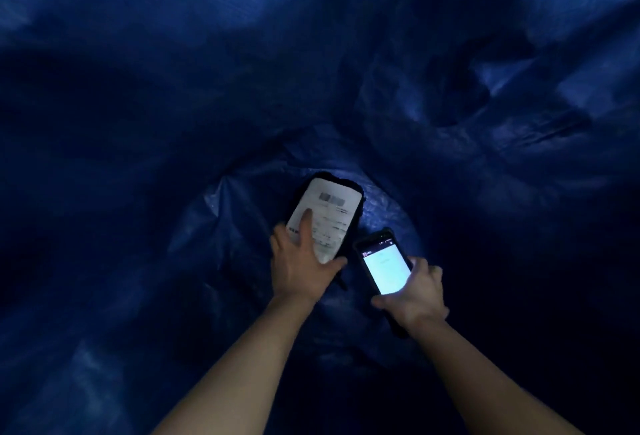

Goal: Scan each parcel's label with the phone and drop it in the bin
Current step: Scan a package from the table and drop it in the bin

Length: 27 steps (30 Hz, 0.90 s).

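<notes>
- Risk: very dim inside the blue bag (pixel 450 54); the phone (pixel 382 265) sits low & tilted beside the label (pixel 320 220), so the scan may well miss the barcode.
- Risk: left hand (pixel 301 261) has a finger lying across the label — could block the code.
- Parcel (pixel 325 216): dark pouch, label up, at the bag's bottom fold, under & just beyond the left hand, which grasps its near end.
- Right hand (pixel 414 292) is clasped round the phone, screen lit, just right of the parcel.
</notes>
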Each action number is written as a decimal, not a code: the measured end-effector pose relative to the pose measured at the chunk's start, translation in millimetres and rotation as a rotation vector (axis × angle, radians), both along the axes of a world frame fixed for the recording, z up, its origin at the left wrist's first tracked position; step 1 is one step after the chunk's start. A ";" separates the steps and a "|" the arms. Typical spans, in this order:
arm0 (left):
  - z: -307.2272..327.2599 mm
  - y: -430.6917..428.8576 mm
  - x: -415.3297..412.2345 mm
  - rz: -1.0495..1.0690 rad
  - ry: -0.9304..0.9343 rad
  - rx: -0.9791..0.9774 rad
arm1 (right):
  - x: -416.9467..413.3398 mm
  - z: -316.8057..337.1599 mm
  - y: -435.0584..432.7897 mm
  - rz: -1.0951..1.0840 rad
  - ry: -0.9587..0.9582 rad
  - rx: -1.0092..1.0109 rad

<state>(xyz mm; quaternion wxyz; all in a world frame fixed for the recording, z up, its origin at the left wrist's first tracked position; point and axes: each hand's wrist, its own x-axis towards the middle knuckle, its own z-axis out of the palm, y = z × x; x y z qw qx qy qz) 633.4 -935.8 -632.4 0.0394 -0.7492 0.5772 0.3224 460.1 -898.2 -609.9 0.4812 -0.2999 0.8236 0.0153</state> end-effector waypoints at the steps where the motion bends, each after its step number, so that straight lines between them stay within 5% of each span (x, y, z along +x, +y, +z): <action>1: -3.8 0.5 0.0 -0.018 0.002 0.078 | -0.7 -3.3 -0.5 0.009 0.003 -0.001; 5: 1.7 8.8 3.6 -0.134 -0.040 0.222 | -0.5 -2.3 3.3 0.031 0.012 0.008; 14: 80.4 15.1 9.7 -0.324 -0.118 0.151 | -2.3 70.0 16.7 0.052 -0.021 -0.017; 27: 340.9 30.1 -25.0 -0.308 -0.017 -0.036 | -20.1 332.8 60.3 -0.013 -0.051 -0.167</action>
